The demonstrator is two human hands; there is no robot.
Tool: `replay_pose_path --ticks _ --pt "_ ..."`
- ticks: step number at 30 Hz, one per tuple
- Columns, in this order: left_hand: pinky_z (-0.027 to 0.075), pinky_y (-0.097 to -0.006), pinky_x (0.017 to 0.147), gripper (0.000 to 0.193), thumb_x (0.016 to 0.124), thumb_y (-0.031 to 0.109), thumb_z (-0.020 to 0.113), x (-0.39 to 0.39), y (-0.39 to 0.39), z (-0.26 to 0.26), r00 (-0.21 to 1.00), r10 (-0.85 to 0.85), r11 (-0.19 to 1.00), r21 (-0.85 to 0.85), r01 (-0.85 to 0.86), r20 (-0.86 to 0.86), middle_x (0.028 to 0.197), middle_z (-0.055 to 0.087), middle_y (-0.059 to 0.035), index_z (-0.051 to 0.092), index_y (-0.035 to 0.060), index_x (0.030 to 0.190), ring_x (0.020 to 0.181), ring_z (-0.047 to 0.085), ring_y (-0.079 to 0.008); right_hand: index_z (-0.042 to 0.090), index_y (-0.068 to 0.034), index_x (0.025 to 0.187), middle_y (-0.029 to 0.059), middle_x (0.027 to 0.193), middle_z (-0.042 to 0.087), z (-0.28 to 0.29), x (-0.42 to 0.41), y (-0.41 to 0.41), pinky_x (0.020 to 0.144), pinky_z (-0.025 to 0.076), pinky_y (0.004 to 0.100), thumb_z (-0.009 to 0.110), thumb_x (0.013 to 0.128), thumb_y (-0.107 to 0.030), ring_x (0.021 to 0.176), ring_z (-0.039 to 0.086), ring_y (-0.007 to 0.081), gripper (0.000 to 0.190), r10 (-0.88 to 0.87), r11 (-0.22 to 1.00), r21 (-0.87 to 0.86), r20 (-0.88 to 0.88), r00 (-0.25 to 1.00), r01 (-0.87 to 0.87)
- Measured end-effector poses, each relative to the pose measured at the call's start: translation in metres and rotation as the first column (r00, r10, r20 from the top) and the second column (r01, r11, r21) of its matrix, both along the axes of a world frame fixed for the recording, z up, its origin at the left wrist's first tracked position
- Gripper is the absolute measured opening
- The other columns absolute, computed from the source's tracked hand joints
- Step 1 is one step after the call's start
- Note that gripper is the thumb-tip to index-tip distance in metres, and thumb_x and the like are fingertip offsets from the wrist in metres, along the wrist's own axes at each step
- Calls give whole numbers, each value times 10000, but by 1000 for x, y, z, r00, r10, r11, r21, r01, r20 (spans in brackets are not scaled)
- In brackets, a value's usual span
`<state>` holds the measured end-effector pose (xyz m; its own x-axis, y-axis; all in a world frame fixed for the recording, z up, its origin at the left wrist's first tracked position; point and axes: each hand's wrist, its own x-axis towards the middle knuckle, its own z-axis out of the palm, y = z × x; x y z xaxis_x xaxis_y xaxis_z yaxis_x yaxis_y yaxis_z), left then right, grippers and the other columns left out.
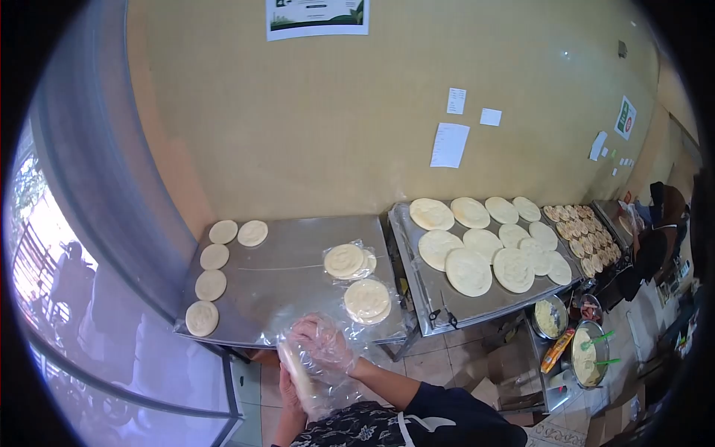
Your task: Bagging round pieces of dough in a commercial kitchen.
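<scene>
My left hand (290, 389) holds the outer side of a clear plastic bag (335, 385) with pale round flatbreads (299, 371) in it, tilted on edge near my body. My right hand (321, 341) is covered by the clear film, its fingers bent at the top of the bag; whether they grip the breads cannot be told. Just beyond, on the steel table (290, 240), lie two bagged stacks of flatbreads, one (367, 300) nearer and one (346, 261) behind it. Loose flatbreads (211, 285) line the table's left end.
A second steel table (410, 268) at the right bears large flatbreads (468, 272) and scissors (444, 315). Beyond is a tray of small topped breads (581, 237). Bowls (589, 355) with green-handled utensils stand lower right. A person (659, 240) works at the far right. A glass pane (128, 357) borders the left.
</scene>
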<state>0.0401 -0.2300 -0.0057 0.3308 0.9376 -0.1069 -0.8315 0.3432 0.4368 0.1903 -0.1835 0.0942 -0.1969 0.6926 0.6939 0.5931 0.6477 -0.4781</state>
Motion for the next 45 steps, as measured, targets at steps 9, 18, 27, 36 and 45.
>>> replay_pose_path --ticks 9,18,27,36,45 --pt "498 -436 858 517 880 411 524 56 -9 25 997 32 997 -75 -27 70 1157 565 -138 454 47 1242 1024 578 -276 547 -20 996 72 955 573 -22 85 -21 858 464 324 532 905 -154 914 565 178 162 -217 387 17 -970 -108 -922" --pt "473 -444 895 562 883 428 503 92 -25 33 990 134 986 -92 -137 -29 1183 542 -155 405 34 1271 1040 565 -298 504 -46 1125 31 1027 569 -16 103 -66 880 444 262 504 927 -223 978 546 128 266 -186 393 -344 -938 293 -853" --pt "484 -254 718 329 853 268 611 49 -10 17 586 335 926 143 -350 -738 928 627 -46 608 -10 1028 828 593 -115 508 -79 953 -9 681 491 -21 129 -41 442 397 185 519 912 -173 515 436 44 103 -95 686 -557 -706 701 -468" --pt "508 -254 658 329 869 294 590 20 -11 15 631 404 861 42 -506 -662 891 643 -65 614 0 1013 758 620 -124 566 -23 1098 69 943 582 -69 81 7 676 501 252 559 874 -140 705 554 103 253 92 473 -544 -752 653 -693" --pt "488 -263 653 515 929 450 415 -49 29 -25 576 427 785 -30 -618 -697 891 644 -94 621 -21 948 740 617 -157 583 4 1120 73 1039 626 -99 -24 66 828 489 275 738 746 -183 929 586 129 446 210 122 -716 -658 723 -687"
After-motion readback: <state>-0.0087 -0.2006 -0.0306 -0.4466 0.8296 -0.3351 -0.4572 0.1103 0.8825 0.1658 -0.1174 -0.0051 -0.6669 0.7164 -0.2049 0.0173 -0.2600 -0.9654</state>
